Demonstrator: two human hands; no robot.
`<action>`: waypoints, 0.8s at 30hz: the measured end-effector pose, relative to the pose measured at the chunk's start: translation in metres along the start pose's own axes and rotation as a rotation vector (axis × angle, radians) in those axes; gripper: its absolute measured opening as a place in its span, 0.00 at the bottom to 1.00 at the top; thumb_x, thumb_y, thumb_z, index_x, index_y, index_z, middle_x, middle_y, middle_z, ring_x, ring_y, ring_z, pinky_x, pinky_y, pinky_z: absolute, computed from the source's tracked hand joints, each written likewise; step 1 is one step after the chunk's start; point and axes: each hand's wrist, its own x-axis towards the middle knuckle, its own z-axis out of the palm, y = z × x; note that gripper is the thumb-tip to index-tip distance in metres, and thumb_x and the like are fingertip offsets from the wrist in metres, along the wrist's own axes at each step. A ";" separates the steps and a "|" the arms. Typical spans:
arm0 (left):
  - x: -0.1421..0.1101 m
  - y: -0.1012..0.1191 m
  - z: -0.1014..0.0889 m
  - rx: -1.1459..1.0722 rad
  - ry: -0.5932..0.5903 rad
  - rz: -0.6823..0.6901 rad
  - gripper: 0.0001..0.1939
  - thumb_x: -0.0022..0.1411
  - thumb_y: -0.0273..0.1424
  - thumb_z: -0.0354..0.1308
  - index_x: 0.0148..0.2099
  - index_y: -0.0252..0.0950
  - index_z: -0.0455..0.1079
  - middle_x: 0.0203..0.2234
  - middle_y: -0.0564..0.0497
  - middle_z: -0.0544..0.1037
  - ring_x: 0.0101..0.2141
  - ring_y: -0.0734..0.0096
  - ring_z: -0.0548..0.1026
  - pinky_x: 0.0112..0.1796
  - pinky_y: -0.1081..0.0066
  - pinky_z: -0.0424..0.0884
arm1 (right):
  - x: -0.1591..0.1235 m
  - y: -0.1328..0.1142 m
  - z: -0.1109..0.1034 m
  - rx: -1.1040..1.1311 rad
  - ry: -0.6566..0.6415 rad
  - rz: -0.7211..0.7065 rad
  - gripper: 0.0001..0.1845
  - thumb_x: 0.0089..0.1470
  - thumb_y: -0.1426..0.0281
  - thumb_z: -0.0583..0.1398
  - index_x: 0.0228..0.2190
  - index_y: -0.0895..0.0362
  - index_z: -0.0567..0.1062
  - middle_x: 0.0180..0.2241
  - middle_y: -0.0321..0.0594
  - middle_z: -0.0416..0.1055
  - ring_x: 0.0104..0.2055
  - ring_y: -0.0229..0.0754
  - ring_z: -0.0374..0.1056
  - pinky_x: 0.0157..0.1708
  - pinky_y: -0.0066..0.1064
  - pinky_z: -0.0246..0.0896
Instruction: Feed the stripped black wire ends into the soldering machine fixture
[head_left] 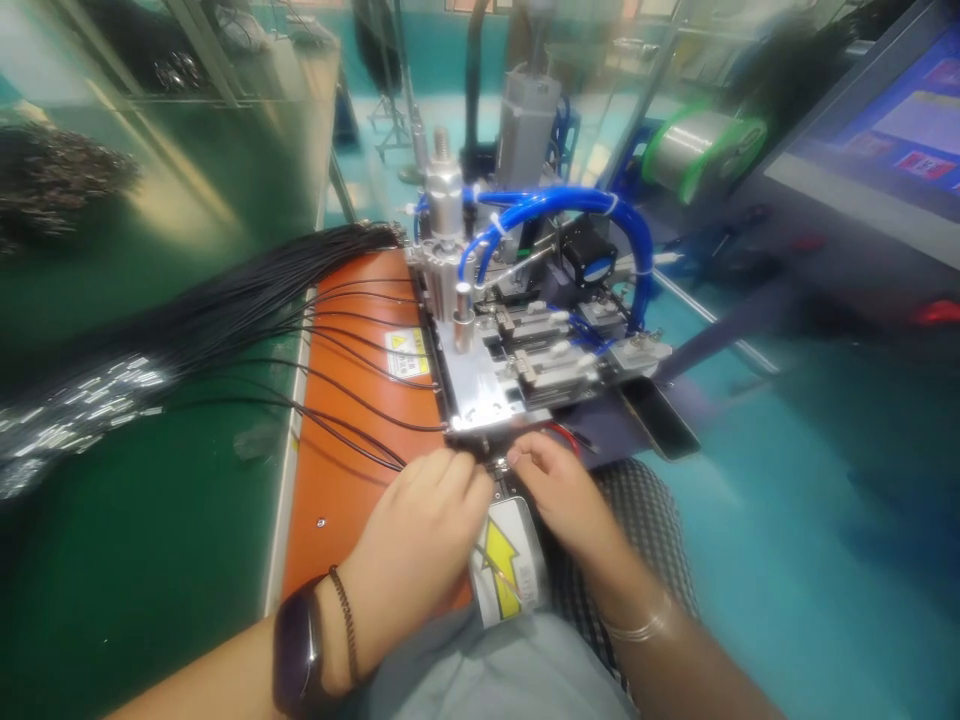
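Black wires (352,385) fan across an orange mat (352,490) on the worktop (142,570) to the machine's (480,385) front edge. There, the left hand (420,510) and right hand (559,490) curl narrowly, nearly touching; any grip is hidden. Shiny ends (82,410) lie heaped leftward.

Black wires (360,395) cross the orange mat (337,480); a pneumatic fixture (480,370) blocks forward.
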 end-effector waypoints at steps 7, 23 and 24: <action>-0.012 0.015 -0.010 0.186 -0.036 -0.144 0.14 0.49 0.17 0.51 0.38 0.30 0.71 0.30 0.44 0.70 0.30 0.59 0.68 0.29 0.61 0.68 | -0.006 0.006 0.002 -0.075 0.078 -0.118 0.06 0.56 0.66 0.55 0.31 0.56 0.68 0.27 0.35 0.66 0.29 0.39 0.63 0.28 0.28 0.58; -0.017 0.020 -0.008 0.286 -0.103 -0.167 0.19 0.47 0.16 0.52 0.43 0.29 0.72 0.29 0.43 0.71 0.29 0.61 0.70 0.30 0.64 0.68 | -0.015 0.019 -0.016 -0.328 0.149 -0.272 0.10 0.59 0.64 0.53 0.35 0.55 0.72 0.38 0.44 0.72 0.40 0.45 0.68 0.37 0.34 0.63; -0.017 0.020 -0.008 0.274 -0.101 -0.173 0.19 0.49 0.17 0.52 0.44 0.29 0.71 0.29 0.43 0.71 0.30 0.61 0.69 0.31 0.64 0.67 | -0.016 0.018 -0.022 -0.324 0.176 -0.247 0.11 0.58 0.63 0.54 0.36 0.56 0.73 0.40 0.44 0.72 0.39 0.46 0.68 0.36 0.34 0.64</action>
